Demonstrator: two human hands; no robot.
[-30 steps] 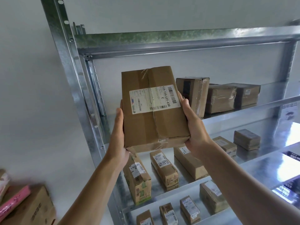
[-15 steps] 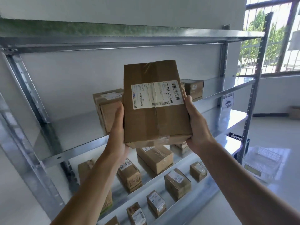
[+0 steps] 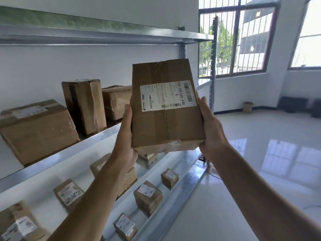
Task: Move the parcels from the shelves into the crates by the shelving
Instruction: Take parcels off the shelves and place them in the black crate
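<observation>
Parcel (image 3: 166, 108) in brown card is gripped between both hands and held clear of the shelving. The left hand (image 3: 126, 134) is clasped on its left side and the right hand (image 3: 211, 129) on its right, with each thumb laid up a front edge and each palm cupped at a lower corner; the fingers are hidden behind the card. A white label (image 3: 167, 95) with a barcode is turned toward the camera between the two thumbs. The step in hand is judged to be the carry: the parcel is off its shelf but not yet in a crate. A turn away from the shelving, a lowering and a release inside a crate are called for next. No crate is plainly seen, though a dark latticed corner (image 3: 202, 158) just below the right wrist, beside the shelving post (image 3: 212, 75), may be one. Left of the left hand, on the middle shelf (image 3: 73, 150), a wrapped parcel (image 3: 118, 101) is set nearest, then an upright parcel (image 3: 85, 105), then a wide parcel (image 3: 38, 129). Under the forearms, small labelled parcels (image 3: 148, 196) are spread on the lower shelf (image 3: 52, 173). Right of the right hand, glossy floor (image 3: 260, 162) is seen as far as a waste basket (image 3: 247, 107) and barred windows (image 3: 246, 40). Only the post and the shelf edges, close to the wrists, are judged likely to be clipped in the lowering.
</observation>
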